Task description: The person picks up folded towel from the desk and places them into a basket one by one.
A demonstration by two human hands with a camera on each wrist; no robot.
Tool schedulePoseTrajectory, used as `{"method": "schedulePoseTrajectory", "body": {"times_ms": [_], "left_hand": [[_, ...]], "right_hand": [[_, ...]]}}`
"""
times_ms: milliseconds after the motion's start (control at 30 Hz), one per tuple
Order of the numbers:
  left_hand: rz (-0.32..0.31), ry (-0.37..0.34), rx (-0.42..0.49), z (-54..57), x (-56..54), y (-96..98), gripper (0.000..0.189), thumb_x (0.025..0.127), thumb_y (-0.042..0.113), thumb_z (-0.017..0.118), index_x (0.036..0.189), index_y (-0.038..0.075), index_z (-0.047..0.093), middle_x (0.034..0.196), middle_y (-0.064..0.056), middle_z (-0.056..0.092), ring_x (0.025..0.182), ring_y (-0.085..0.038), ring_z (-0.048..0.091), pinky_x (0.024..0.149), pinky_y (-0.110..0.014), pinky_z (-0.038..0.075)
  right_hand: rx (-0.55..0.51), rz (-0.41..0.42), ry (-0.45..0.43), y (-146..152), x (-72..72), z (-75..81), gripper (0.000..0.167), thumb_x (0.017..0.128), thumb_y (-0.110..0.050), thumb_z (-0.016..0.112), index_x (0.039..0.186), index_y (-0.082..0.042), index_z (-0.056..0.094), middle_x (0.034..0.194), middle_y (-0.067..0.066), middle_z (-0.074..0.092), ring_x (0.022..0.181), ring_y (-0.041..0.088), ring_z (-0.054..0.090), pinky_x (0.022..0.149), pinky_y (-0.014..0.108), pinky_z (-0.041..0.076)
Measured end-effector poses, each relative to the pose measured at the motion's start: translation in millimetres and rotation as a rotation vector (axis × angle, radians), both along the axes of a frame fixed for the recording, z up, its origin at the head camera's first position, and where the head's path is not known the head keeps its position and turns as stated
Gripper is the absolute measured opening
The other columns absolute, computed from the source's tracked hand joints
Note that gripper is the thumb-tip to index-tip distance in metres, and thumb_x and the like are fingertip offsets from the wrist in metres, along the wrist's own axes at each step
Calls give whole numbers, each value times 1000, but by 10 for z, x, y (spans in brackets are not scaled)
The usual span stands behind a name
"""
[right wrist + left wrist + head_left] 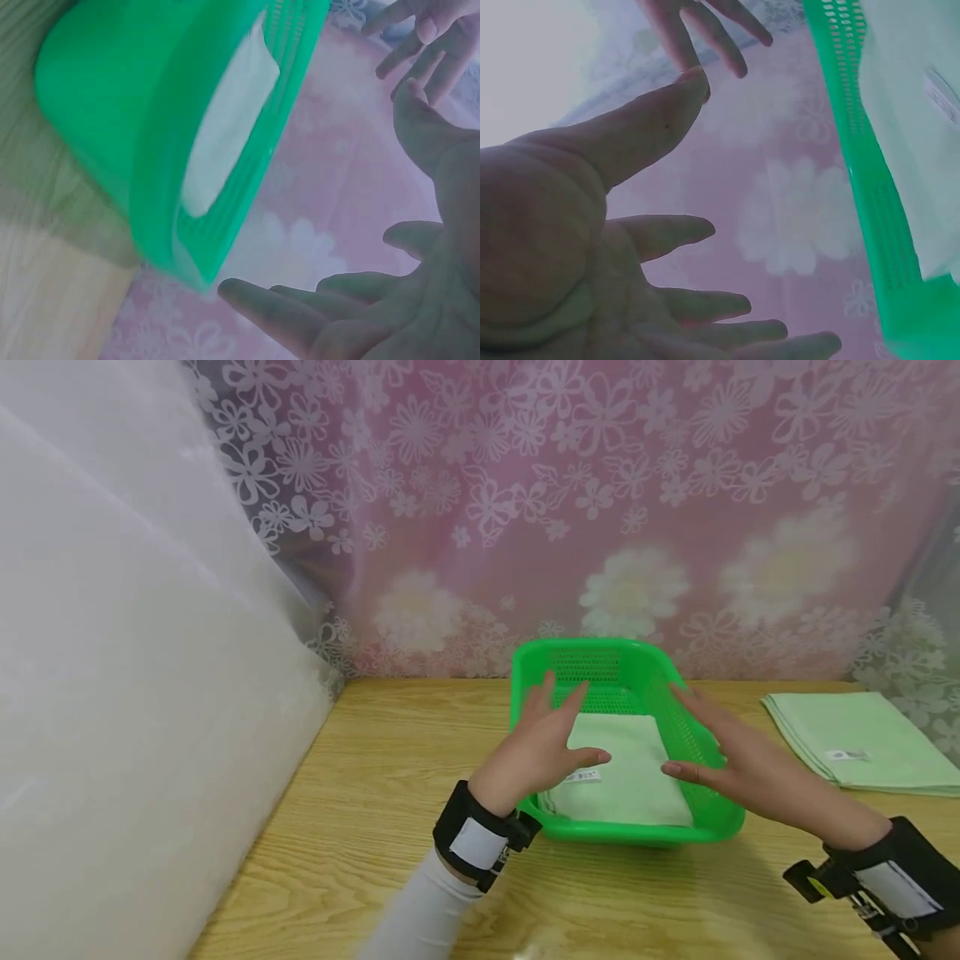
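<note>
A green plastic basket [622,833] with perforated walls stands on the wooden table. Inside it lies a folded light-green cloth [630,777] with a small white label. Over the basket's left side hovers my left hand [536,752], fingers spread and thumb pointing inward, holding nothing. On the opposite side my right hand [738,760] is raised over the right rim, its fingers extended and its palm turned inward. Both wrist views show the hands apart from the cloth; the basket [112,97] appears beside the right hand's fingers [270,307].
To the right, a second folded light-green cloth [862,743] with a label lies on the wooden table [375,793]. Behind the table hangs a pink floral curtain [487,527]. White sheeting [135,652] borders the left side.
</note>
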State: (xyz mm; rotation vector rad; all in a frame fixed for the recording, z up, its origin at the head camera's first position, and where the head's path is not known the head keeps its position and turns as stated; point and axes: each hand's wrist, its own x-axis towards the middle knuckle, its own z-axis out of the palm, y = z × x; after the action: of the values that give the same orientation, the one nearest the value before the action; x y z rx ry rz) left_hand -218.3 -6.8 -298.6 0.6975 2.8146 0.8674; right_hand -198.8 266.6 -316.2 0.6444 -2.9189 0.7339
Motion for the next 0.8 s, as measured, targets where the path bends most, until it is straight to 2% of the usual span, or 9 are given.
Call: {"method": "schedulePoseTrajectory", "body": {"times_ms": [167, 333, 433, 567, 667, 700, 733, 800], "left_hand": [[-27, 75, -4, 71, 39, 295, 86, 93, 47, 67, 161, 26, 19, 168, -13, -1, 154, -31, 3, 119, -48, 27], [-73, 128, -21, 159, 100, 641, 83, 94, 47, 65, 161, 25, 20, 168, -10, 1, 155, -26, 2, 120, -42, 26], [-91, 132, -20, 187, 145, 834, 82, 94, 49, 64, 160, 27, 21, 168, -7, 0, 155, -22, 1, 119, -35, 27], [-126, 117, 4, 182, 182, 1064, 81, 94, 52, 62, 160, 31, 20, 166, -1, 16, 155, -20, 0, 117, -30, 31], [-141, 117, -7, 175, 195, 1242, 81, 94, 54, 61, 160, 35, 18, 166, 1, 17, 155, -19, 3, 117, -31, 30], [-140, 122, -25, 176, 202, 1308, 81, 94, 56, 60, 160, 37, 16, 167, 0, 12, 155, -19, 4, 117, -30, 30], [-139, 132, -42, 176, 211, 1378, 82, 94, 57, 60, 160, 38, 15, 167, 0, 8, 154, -18, 5, 117, -30, 29], [-138, 133, -63, 166, 236, 1524, 81, 94, 58, 59, 159, 41, 13, 168, 1, 3, 154, -16, 7, 117, -29, 29]], "right_hand": [[36, -67, 47, 269, 19, 137, 99, 92, -41, 71, 162, -27, 2, 161, 28, 20, 122, 61, 46, 83, 69, 45], [109, -155, 95, 620, -39, 191, 97, 94, -42, 69, 162, -23, 3, 161, 31, 15, 117, 65, 45, 78, 70, 45], [116, -190, 105, 866, -72, 181, 94, 95, -38, 69, 163, -21, 5, 160, 33, 13, 124, 65, 38, 81, 72, 42], [86, -236, 84, 1227, -77, 155, 90, 98, -33, 66, 162, -16, 5, 161, 34, 5, 138, 64, 16, 83, 78, 34], [67, -305, 81, 1548, -78, 116, 90, 99, -32, 64, 162, -11, 3, 160, 35, -1, 140, 63, 6, 81, 80, 31], [58, -333, 92, 1668, -82, 95, 90, 100, -32, 63, 161, -9, 2, 160, 35, -2, 142, 62, 1, 82, 81, 30], [57, -352, 142, 1803, -90, 66, 89, 99, -31, 65, 161, -7, 6, 159, 36, 4, 139, 64, 8, 84, 81, 30], [53, -413, 190, 2069, -102, -5, 90, 98, -31, 66, 161, -8, 6, 160, 33, 4, 138, 64, 12, 91, 79, 28]]}}
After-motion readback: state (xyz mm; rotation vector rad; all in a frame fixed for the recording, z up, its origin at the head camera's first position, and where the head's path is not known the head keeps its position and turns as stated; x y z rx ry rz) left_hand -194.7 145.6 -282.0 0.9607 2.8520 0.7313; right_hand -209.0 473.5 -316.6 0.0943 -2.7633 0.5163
